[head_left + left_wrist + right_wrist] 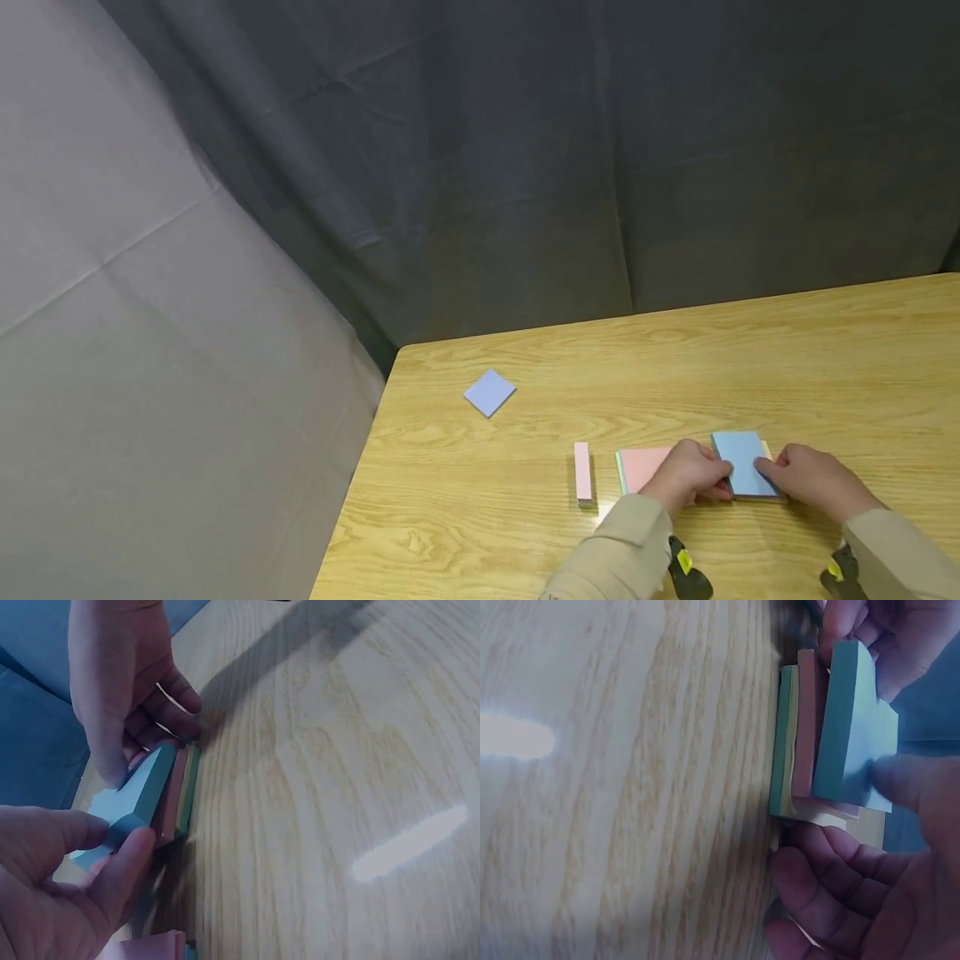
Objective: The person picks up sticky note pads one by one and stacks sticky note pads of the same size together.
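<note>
My left hand [692,468] pinches a light blue sticky note pad [742,458] at its left edge, thumb on top and index finger below. On the pad's right side lies the thumb of my right hand [813,477], while its other fingers curl at the edge of the pile beneath. The blue pad sits tilted over a pink pad [806,720], a thin yellow pad [790,742] and a green pad [784,750], as the right wrist view shows. Partly covered by my left hand is another pink pad [643,467] with green showing at its edge.
Left of the hands stands a narrow pink-topped stack [582,471] with green low on its side. A lavender square pad [490,393] lies farther back, turned cornerwise. The wooden table [420,500] ends at a dark grey curtain [517,208] behind and a pale cloth [187,375] leftward.
</note>
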Available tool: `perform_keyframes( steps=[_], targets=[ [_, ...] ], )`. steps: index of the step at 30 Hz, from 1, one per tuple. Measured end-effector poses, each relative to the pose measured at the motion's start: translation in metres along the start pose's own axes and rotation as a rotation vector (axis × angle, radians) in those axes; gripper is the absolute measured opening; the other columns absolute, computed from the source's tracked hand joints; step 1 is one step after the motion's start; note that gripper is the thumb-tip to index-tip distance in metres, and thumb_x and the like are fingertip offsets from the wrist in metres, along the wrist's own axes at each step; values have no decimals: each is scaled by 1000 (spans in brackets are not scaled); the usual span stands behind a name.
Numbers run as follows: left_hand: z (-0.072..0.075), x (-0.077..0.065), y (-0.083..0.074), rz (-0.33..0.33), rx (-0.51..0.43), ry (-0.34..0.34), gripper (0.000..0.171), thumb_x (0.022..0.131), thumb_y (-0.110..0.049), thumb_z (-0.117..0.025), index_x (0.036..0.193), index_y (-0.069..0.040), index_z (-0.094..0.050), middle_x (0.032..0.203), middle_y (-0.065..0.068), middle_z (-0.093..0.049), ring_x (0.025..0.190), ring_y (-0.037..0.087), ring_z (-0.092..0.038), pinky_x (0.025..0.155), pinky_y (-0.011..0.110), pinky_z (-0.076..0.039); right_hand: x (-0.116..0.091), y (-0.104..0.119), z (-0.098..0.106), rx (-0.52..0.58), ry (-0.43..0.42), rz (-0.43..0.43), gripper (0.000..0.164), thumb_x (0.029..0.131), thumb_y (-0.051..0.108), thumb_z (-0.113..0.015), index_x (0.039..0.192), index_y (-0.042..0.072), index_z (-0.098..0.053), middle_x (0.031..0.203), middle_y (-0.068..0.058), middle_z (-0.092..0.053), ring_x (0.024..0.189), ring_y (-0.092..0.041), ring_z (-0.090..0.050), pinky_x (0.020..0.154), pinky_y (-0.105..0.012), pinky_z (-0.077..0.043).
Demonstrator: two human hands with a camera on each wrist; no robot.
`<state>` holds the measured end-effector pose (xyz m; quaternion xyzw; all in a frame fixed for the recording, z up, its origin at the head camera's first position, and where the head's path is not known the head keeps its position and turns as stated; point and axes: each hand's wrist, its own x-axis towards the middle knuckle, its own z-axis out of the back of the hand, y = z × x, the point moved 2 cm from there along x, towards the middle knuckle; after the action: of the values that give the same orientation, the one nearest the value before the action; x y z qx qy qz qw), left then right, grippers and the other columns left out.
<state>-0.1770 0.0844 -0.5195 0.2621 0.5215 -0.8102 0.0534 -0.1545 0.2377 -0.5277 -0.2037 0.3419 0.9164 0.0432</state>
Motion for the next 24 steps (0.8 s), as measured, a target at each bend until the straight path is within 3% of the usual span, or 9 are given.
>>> perform_keyframes(
  steps=[4, 9, 14, 18, 24],
  targets=[
    [2, -1, 3, -53, 169, -38, 29, 82, -11, -66, 56, -4, -56, 45, 4, -53, 37, 11, -48, 33, 21, -23, 2, -1, -4, 6, -9, 17, 40, 89, 38, -48, 69, 4, -43, 61, -2, -43, 56, -16, -39, 53, -28, -30],
    [3, -2, 2, -123, 309, -76, 27, 81, -12, -68, 57, -6, -58, 43, 3, -51, 34, 9, -40, 35, 21, -31, 6, -3, -7, 8, 4, 7, 37, 88, 35, -51, 68, 5, -42, 60, -1, -42, 55, -15, -38, 53, -28, -29],
    [2, -1, -1, -162, 427, -104, 28, 80, -15, -69, 57, -9, -55, 40, 0, -44, 34, 8, -37, 36, 20, -30, 9, -5, -7, 2, 5, 9, 34, 88, 31, -51, 68, 5, -41, 60, -1, -42, 55, -15, -38, 53, -28, -29],
    [-1, -1, -1, -140, 387, -102, 26, 80, -13, -69, 59, -9, -54, 41, 0, -44, 35, 7, -38, 37, 19, -31, 9, -6, -7, 1, 9, 15, 34, 88, 31, -51, 69, 4, -42, 61, -2, -42, 55, -16, -39, 53, -28, -30],
    [0, -2, -1, -97, 243, -60, 18, 81, -10, -66, 67, -9, -55, 48, 2, -49, 38, 9, -41, 38, 22, -33, 8, -7, -5, 0, 15, 14, 35, 88, 31, -52, 71, 2, -42, 62, -2, -43, 57, -16, -40, 54, -28, -31]
  ],
)
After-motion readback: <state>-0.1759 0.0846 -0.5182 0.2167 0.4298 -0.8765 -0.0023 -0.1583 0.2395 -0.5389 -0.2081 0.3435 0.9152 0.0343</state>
